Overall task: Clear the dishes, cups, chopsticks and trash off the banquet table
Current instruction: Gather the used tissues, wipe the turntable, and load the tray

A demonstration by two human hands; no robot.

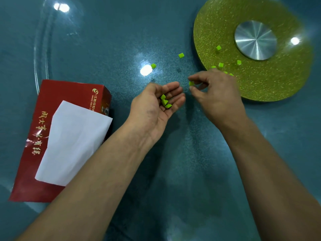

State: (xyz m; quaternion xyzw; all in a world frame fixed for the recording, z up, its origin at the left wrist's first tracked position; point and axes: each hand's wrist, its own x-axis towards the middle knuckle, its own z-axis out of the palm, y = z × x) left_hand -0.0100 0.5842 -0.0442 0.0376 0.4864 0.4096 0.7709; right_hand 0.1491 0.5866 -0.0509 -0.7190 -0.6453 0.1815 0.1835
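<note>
The person is gathering small green bits off the glass table (97, 40), and from here it looks like the sensible way to go about it. The left hand (156, 103) lies palm up at mid-frame, fingers loosely curved into a cup, with a few collected green bits (165, 101) resting in it. The right hand (213, 87), just to its right, pinches one green bit (191, 83) between thumb and forefinger, close to the cupped palm. I'd say the thing now is to drop it well inside the palm, keep that hand level so nothing rolls out, then go for the loose bits (181, 55) above the hands and those on the gold disc (260, 84) at upper right. A red tissue box (43, 119) lies at lower left.
</note>
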